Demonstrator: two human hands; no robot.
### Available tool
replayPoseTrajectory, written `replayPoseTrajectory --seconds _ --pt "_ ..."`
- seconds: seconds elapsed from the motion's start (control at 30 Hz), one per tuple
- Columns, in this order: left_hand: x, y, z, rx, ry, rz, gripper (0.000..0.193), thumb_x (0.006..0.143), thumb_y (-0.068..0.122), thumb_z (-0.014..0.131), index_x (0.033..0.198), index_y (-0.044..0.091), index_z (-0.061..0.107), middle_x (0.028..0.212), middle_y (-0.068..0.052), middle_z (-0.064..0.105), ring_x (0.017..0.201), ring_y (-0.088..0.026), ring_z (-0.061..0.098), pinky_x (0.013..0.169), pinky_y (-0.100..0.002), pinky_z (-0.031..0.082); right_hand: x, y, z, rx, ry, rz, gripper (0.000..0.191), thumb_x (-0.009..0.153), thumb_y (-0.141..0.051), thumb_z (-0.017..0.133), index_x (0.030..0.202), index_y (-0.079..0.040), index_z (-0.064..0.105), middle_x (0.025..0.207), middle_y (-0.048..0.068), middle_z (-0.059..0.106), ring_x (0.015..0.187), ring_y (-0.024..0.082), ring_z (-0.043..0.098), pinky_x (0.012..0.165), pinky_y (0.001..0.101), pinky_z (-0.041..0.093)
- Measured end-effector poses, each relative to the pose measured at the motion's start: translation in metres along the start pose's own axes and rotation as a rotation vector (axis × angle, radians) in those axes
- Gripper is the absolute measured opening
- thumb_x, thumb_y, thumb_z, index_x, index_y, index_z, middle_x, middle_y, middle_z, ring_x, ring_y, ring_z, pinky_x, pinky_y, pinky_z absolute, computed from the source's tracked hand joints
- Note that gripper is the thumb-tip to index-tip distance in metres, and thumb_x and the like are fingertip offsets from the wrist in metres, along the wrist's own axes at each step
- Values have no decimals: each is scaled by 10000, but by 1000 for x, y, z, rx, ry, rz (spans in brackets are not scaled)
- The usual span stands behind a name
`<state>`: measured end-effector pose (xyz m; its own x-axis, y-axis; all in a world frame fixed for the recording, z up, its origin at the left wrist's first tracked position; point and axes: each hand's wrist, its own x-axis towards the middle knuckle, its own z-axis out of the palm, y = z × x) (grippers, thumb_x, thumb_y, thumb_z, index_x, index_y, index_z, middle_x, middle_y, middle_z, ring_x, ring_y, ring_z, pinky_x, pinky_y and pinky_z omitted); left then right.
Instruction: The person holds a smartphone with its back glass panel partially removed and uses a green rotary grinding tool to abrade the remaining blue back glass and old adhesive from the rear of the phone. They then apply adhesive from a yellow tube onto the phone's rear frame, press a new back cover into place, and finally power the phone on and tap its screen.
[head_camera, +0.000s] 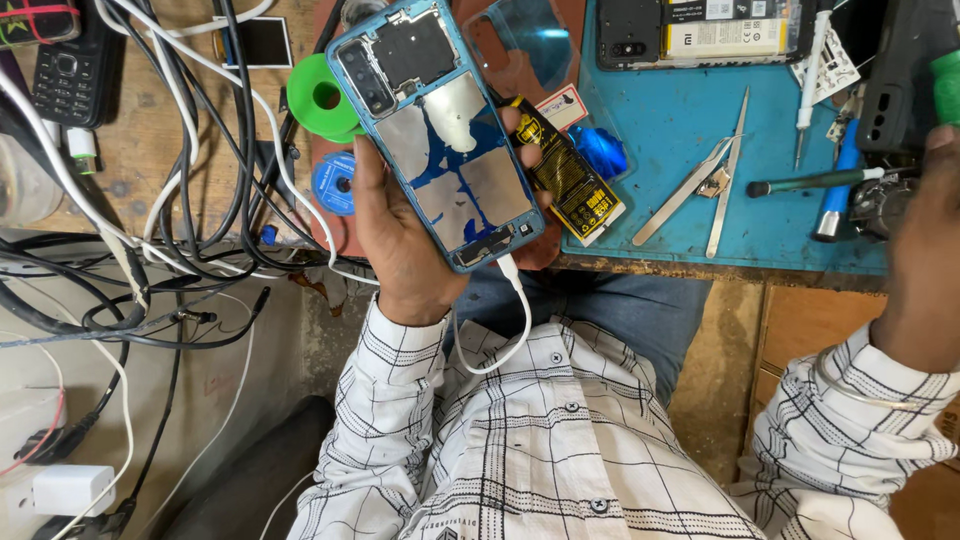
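Observation:
My left hand (395, 235) grips an opened blue smartphone (440, 130) with its back cover off, so metal shields and the camera module show. A white charging cable (510, 320) is plugged into its lower end and loops down over my checked shirt. My right hand (925, 250) is at the far right edge, over a cluster of tools on the blue mat (680, 120); its fingers are mostly hidden, and I cannot see whether they hold anything. A green-handled screwdriver (815, 182) lies just left of that hand.
Metal tweezers (700, 180) and a black-yellow battery (575, 180) lie on the mat. A green tape roll (320, 97) and small blue spool (333, 183) sit left of the phone. Tangled black and white cables (180, 200) fill the left; another dismantled phone (700, 30) lies at the back.

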<state>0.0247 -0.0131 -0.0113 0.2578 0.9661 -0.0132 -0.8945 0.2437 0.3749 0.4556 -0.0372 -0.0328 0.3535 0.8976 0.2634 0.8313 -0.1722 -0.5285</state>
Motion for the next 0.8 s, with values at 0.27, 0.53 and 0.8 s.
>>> replayPoseTrajectory --seconds 0.27,0.53,0.8 --pt "1 2 -2 8 22 -28 811 1096 665 272 1561 13 394 1416 -233 583 1207 -382 658 966 -570 593 -21 -14 -10 91 33 -4 299 1141 -199 545 1306 30 643 879 140 672 681 165 567 561 300 428" --pt "-1 1 0 -17 11 -1 798 1122 661 246 1569 16 390 1416 -243 588 1190 -380 664 955 -567 594 -33 -43 -19 189 33 -21 360 1082 -217 590 1339 33 611 924 149 668 719 178 586 605 317 458" --pt "0 3 1 -109 -6 -43 1030 1001 843 164 1578 15 375 1408 -251 591 1182 -370 665 975 -537 595 -46 -117 -24 360 -126 -91 446 1023 -235 636 1373 37 580 969 158 664 757 192 605 648 334 489"
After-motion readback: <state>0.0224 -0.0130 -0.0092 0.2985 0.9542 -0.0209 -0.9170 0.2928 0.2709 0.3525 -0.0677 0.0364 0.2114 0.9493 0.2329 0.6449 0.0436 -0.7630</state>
